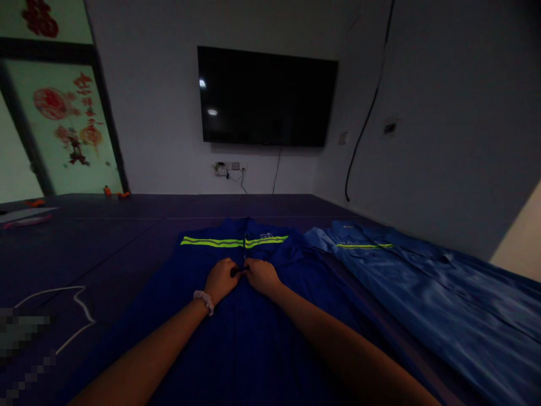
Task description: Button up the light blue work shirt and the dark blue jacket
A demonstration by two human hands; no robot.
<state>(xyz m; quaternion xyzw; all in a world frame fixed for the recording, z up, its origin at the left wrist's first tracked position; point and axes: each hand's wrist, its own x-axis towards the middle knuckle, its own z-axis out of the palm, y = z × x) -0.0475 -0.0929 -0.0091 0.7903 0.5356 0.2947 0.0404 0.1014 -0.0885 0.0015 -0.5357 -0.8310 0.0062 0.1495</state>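
Observation:
A dark blue work jacket [203, 327] with yellow-green reflective stripes lies flat in front of me, collar pointing away. My left hand [220, 280], a white scrunchie on its wrist, and my right hand [262, 276] meet at the jacket's front centre line, below the stripes. Both hands are closed, pinching the front opening, with a small dark piece, perhaps a button or zip pull, between their fingertips. I cannot make out exactly what it is.
A lighter blue jacket [422, 293] with a thin reflective stripe lies spread to the right, overlapping the dark one's edge. A white cord [71, 299] curls on the dark surface at left. A black wall TV [266, 96] hangs ahead above a socket [230, 167].

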